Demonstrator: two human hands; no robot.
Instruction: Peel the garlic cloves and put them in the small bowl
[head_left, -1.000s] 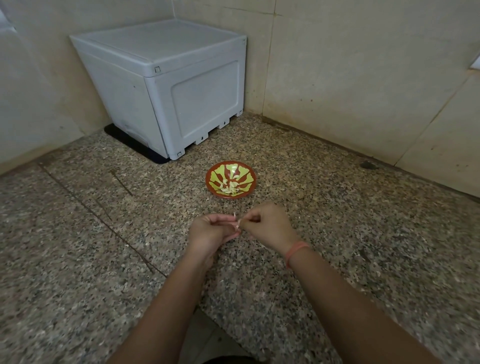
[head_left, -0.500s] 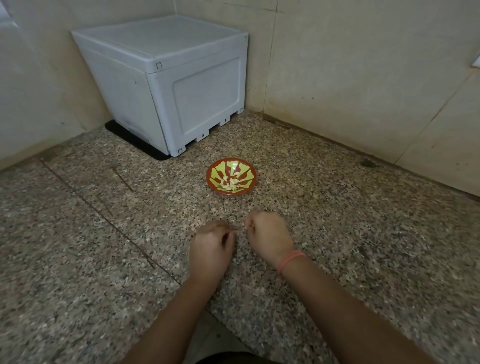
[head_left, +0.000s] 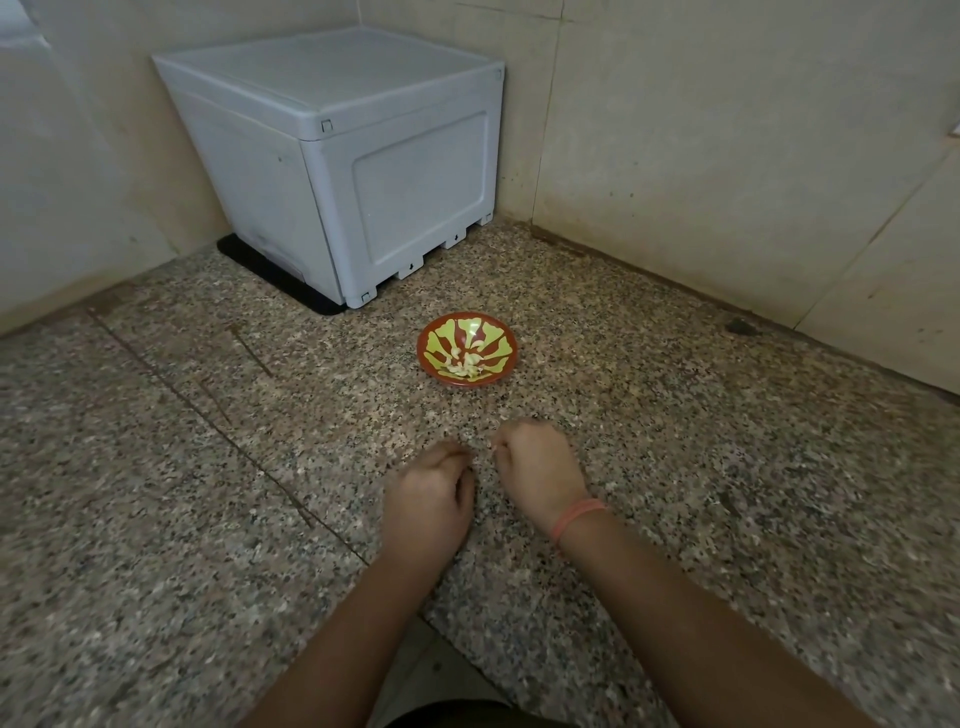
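Note:
A small red bowl with a yellow-green pattern stands on the speckled granite counter, and several pale peeled garlic cloves lie in it. My two hands rest low on the counter just in front of the bowl, a small gap between them. My left hand is curled with its fingertips pinched together; the garlic clove it held is hidden inside the fingers. My right hand, with a pink band on the wrist, is a loose fist with its fingertips turned down.
A grey plastic box on a black mat stands in the corner behind the bowl. Tiled walls close off the back and the left. A dark groove runs across the counter at left. The counter's front edge is notched near my arms.
My hands were raised and pinching a pale clove together. They have since dropped to the counter and drawn a little apart, and the clove is out of sight.

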